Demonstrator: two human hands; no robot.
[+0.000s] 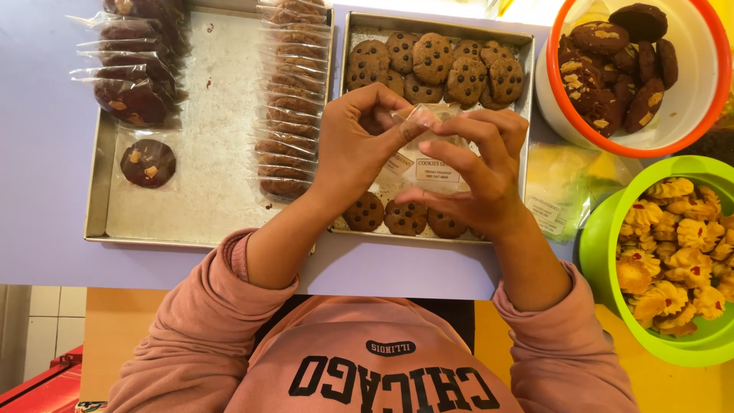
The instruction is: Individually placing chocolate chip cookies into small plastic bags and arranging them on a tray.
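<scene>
done: rows of bagged cookies (287, 99) in left tray (214, 191)
left: loose cookies (436, 61) unbagged
grip: left hand (352, 145), right hand (478, 172) pinching clear bag (417, 118)

both hands up close together, left hand (353, 145) pinching with its fingertips, right hand (480, 172) fingers spread, sleeves pushed up.

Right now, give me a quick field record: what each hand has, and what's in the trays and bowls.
left hand: pinching the top of a small clear bag
right hand: fingers on the same bag, from the other side
tray under the hands: loose chocolate chip cookies
left tray: bagged dark cookies and a row of bagged chip cookies
orange-rimmed bowl: dark cookies
green bowl: yellow swirl cookies
</scene>
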